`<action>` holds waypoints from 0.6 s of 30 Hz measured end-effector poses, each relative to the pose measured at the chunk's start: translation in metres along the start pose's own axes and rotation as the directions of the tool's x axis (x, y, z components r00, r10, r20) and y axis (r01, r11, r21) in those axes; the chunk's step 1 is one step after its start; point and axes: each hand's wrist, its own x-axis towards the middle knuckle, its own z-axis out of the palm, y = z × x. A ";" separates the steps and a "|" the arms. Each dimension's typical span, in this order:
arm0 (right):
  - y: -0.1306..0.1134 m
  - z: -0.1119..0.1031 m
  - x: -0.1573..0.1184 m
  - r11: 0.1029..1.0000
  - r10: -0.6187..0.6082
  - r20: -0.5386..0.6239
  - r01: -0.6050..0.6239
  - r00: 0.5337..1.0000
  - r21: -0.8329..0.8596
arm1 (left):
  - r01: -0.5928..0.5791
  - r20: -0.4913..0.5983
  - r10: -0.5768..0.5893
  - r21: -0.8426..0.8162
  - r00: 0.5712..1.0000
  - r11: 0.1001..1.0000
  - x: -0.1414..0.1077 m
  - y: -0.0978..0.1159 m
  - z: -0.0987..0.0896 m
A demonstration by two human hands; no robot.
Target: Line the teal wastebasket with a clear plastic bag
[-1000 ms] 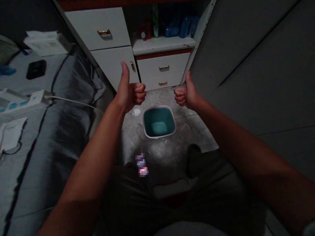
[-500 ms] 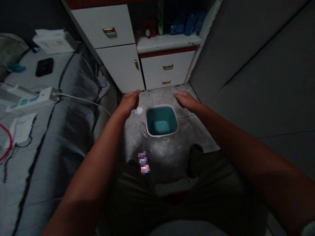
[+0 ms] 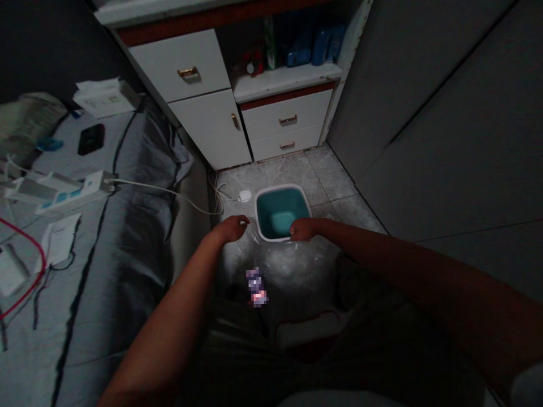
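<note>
Bed (image 3: 139, 265): rumpled grey cloth, bearing a flat white paper (image 3: 63, 240), its print too small to read.
Power strip (image 3: 78, 194): long white plastic block with blue patches.
Cabinet (image 3: 210, 127): flat white fronts, gold-coloured handles.
Left hand (image 3: 232, 228): partly curled, just left of the bin; cannot tell whether it pinches film.
Clear film (image 3: 275, 260): glossy, wrinkled, along the bin's near side.
Bin (image 3: 275, 210): square with rounded corners, teal inside, pale rim, upright on marbled grey tiles (image 3: 324, 175), between the hands.
Right hand (image 3: 302, 229): fingers bent inward at the bin's near right corner; grip on rim or film cannot be told.
Panel (image 3: 458, 152): smooth grey, dark seam.
</note>
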 end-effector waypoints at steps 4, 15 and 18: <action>-0.002 -0.023 -0.004 0.997 0.022 0.071 -0.027 0.997 0.072 | 0.020 0.064 -0.021 0.020 0.998 1.000 0.018 -0.019 -0.001; -0.003 -0.118 -0.050 0.959 -0.278 -0.188 0.284 0.942 0.003 | 0.000 0.162 0.016 -0.094 0.987 0.996 0.037 -0.029 0.022; -0.005 -0.131 -0.053 0.946 -0.316 -0.495 0.310 0.809 -0.098 | 0.084 0.018 -0.083 -0.033 0.996 0.996 0.038 -0.028 0.031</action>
